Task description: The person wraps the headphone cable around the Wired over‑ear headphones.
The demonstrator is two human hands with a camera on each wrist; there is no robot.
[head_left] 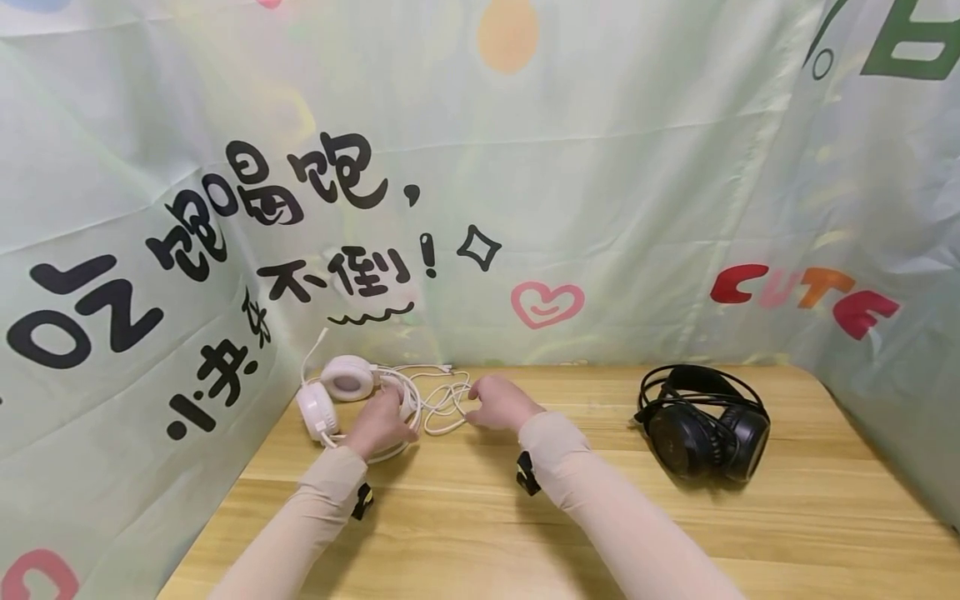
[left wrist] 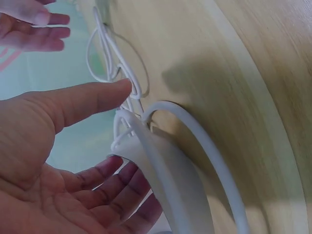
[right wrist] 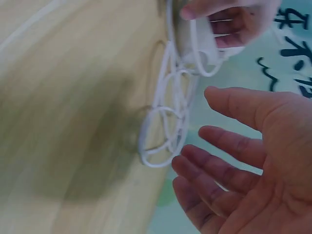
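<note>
White headphones (head_left: pixel 348 377) with a thin microphone boom lie at the table's back left. My left hand (head_left: pixel 378 423) is at their headband (left wrist: pixel 183 180); its loosely bent fingers reach behind the band's edge, while the thumb stands apart from them in the left wrist view. A loosely coiled white cable (head_left: pixel 446 400) lies just right of the headband. Beside that coil is my right hand (head_left: pixel 501 404), its fingers spread and relaxed. In the right wrist view this hand (right wrist: pixel 253 161) has nothing between thumb and fingers, and the cable (right wrist: pixel 163 114) lies just beyond the fingertips.
Black headphones (head_left: pixel 697 437) with their cable bundled around them lie at the back right of the wooden table (head_left: pixel 465 517). Pale printed cloth (head_left: pixel 600 167) hangs behind the table's back edge and along both sides.
</note>
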